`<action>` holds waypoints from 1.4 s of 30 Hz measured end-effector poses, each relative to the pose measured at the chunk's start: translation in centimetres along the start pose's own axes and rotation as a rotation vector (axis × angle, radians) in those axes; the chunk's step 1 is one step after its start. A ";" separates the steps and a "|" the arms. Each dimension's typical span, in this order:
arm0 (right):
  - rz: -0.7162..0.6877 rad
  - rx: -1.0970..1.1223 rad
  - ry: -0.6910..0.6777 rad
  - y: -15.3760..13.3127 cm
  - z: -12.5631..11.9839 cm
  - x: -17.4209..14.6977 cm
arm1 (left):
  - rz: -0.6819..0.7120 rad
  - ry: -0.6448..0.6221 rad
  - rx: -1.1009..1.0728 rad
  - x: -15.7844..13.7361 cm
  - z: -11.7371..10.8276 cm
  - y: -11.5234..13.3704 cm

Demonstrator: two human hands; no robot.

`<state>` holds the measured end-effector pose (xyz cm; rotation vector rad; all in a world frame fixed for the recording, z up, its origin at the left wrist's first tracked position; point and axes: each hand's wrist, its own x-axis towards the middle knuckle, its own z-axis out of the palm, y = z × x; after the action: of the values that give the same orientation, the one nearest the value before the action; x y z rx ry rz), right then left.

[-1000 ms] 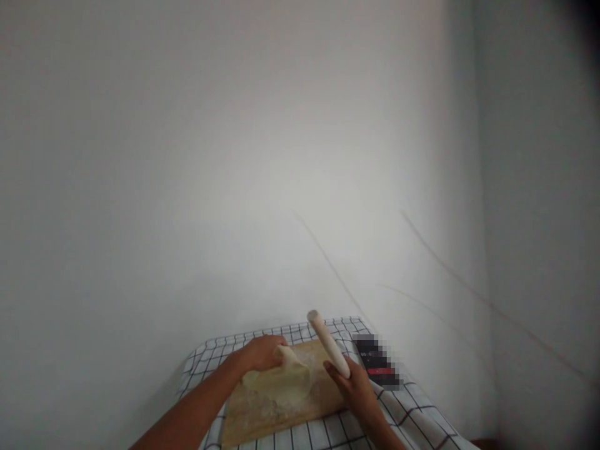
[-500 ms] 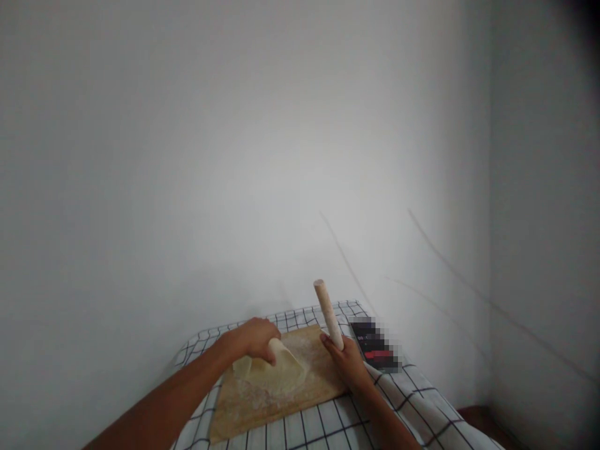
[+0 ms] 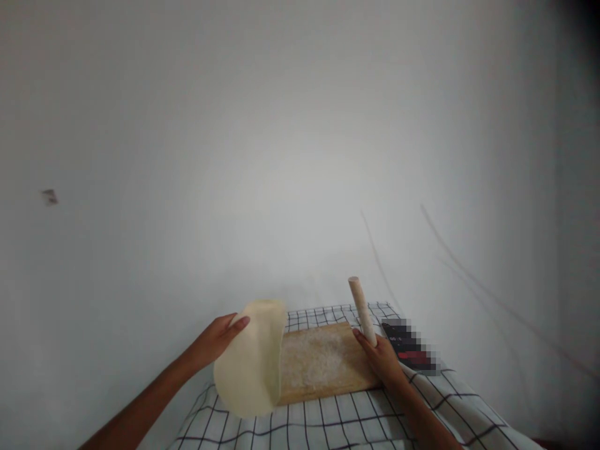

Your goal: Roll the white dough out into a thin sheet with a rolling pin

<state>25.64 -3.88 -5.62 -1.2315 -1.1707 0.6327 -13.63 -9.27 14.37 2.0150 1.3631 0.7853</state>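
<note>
A thin, pale sheet of rolled dough (image 3: 250, 365) hangs from my left hand (image 3: 220, 337), pinched at its upper left side with the thumb in front. The sheet is lifted and covers the left part of a floured wooden board (image 3: 314, 362). My right hand (image 3: 382, 359) is wrapped round the lower end of a wooden rolling pin (image 3: 362, 309), which points up and tilts a little to the left. That hand is at the board's right edge; whether it rests on the board I cannot tell.
A white tablecloth with black checks (image 3: 323, 422) covers the table. Right of the board lies a dark, blurred-out object (image 3: 407, 344) with a red patch. Behind the table rises a plain pale wall (image 3: 300, 156) with faint curved marks.
My left hand has picked the dough off the board and carried it left, where it now hangs unfolded. My right hand still holds the rolling pin. The view has turned slightly left.
</note>
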 end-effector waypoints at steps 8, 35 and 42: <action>0.003 -0.029 0.009 0.2 -0.1 0.3 | -0.099 -0.255 -0.205 -1.8 -0.8 1.0; -0.013 0.068 0.003 -1.4 0.1 0.8 | 0.302 -0.603 1.121 15.5 15.3 3.7; -0.041 0.053 -0.008 -1.5 0.0 0.8 | 0.386 -0.480 0.896 18.3 15.5 4.0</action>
<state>25.58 -3.55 -3.98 -1.1579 -1.1755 0.6343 5.81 4.59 9.85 2.9442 1.1324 -0.2704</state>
